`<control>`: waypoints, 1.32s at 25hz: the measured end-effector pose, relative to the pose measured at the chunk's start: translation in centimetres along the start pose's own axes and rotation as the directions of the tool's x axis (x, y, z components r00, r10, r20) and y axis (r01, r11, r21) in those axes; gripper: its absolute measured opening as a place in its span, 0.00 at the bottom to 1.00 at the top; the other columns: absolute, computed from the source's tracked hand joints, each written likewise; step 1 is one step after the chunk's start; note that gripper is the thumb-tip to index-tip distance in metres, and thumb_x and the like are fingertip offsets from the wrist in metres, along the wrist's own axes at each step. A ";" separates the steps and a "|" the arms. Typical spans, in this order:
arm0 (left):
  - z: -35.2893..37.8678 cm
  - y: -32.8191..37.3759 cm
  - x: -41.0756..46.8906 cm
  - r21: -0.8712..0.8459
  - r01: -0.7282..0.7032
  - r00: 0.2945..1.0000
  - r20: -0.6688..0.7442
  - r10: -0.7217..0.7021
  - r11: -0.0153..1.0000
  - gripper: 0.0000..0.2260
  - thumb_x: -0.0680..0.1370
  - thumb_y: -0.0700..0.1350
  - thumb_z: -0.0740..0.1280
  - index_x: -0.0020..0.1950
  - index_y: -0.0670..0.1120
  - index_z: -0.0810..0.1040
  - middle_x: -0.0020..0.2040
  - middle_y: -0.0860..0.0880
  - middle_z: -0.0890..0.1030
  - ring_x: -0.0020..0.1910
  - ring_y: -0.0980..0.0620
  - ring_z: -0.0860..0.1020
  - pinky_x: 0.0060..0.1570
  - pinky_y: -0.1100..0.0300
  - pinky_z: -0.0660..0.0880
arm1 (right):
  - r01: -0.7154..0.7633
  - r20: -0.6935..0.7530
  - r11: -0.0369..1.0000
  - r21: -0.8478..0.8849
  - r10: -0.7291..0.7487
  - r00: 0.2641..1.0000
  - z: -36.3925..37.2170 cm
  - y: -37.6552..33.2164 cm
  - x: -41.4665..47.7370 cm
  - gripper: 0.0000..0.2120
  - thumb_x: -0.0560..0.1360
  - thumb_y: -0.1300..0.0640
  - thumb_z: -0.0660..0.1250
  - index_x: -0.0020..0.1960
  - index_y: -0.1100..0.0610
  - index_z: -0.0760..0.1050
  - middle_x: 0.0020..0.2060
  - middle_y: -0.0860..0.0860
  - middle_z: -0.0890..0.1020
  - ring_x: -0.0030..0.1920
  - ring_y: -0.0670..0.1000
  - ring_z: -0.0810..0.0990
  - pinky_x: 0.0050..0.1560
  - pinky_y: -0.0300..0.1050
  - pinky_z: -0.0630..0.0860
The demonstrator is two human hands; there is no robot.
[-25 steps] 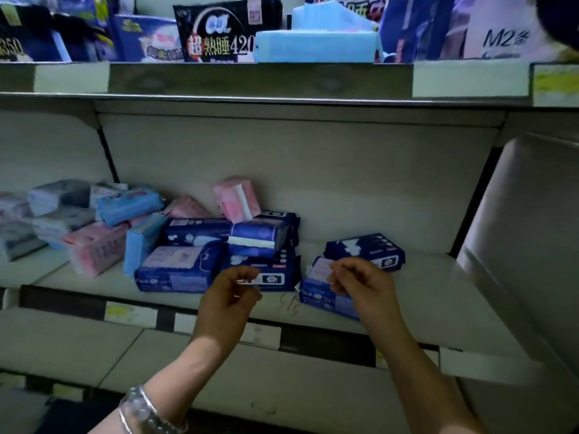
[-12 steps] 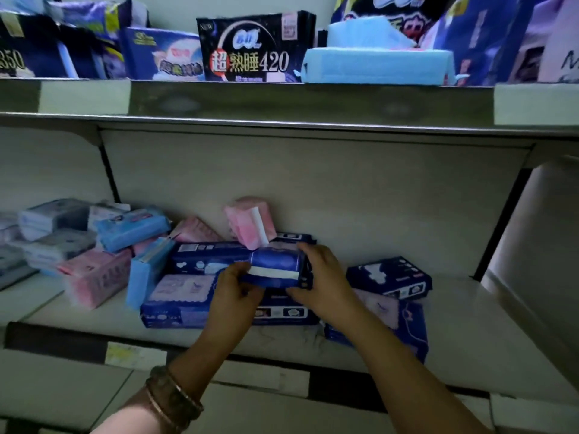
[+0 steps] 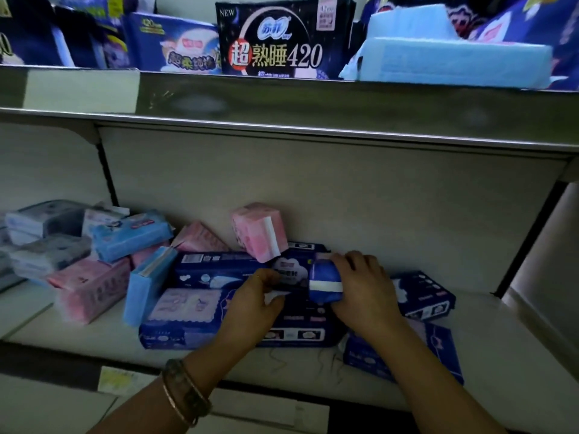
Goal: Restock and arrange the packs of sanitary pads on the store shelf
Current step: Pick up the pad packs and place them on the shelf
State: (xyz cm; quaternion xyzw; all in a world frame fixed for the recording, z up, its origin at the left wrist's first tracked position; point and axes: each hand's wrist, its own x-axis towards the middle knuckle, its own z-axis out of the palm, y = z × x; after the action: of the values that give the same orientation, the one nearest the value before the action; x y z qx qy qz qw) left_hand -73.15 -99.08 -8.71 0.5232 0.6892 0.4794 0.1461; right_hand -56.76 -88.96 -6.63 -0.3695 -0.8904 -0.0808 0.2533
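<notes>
Clasping dark blue pack (image 3: 324, 285), left grip (image 3: 250, 308) and right grip (image 3: 365, 292) curled round it, at 5 o'clock from pink pack (image 3: 257, 233).

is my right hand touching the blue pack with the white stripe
Touching. The head view shows the right hand with fingers curled round the blue pack.

On the lower shelf (image 3: 501, 333), a heap of packs (image 3: 194, 308) lies left of centre, 1 small pack (image 3: 258, 231) tilted on top at its rear. The held pack (image 3: 324, 285), in the right hand (image 3: 363, 292), is over the heap's right end. Right of the heap, the rear pack (image 3: 426, 296) sits just behind the front pack (image 3: 438, 343).
</notes>
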 end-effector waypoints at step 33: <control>-5.4 2.9 5.1 0.722 -0.528 0.789 0.223 0.573 0.447 0.37 0.63 0.40 0.71 0.68 0.47 0.57 0.59 0.41 0.75 0.55 0.44 0.67 0.45 0.53 0.56 | -0.099 0.011 0.956 0.278 0.100 0.995 -0.8 -1.5 -3.0 0.30 0.68 0.47 0.64 0.66 0.60 0.71 0.60 0.61 0.74 0.61 0.63 0.72 0.59 0.51 0.63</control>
State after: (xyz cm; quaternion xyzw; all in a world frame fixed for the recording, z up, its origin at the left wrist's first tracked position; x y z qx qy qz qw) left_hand -77.36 -97.44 -2.12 0.7156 0.6192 0.1832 -0.2664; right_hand -55.70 -92.09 -7.39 -0.3744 -0.8729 0.0572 0.3076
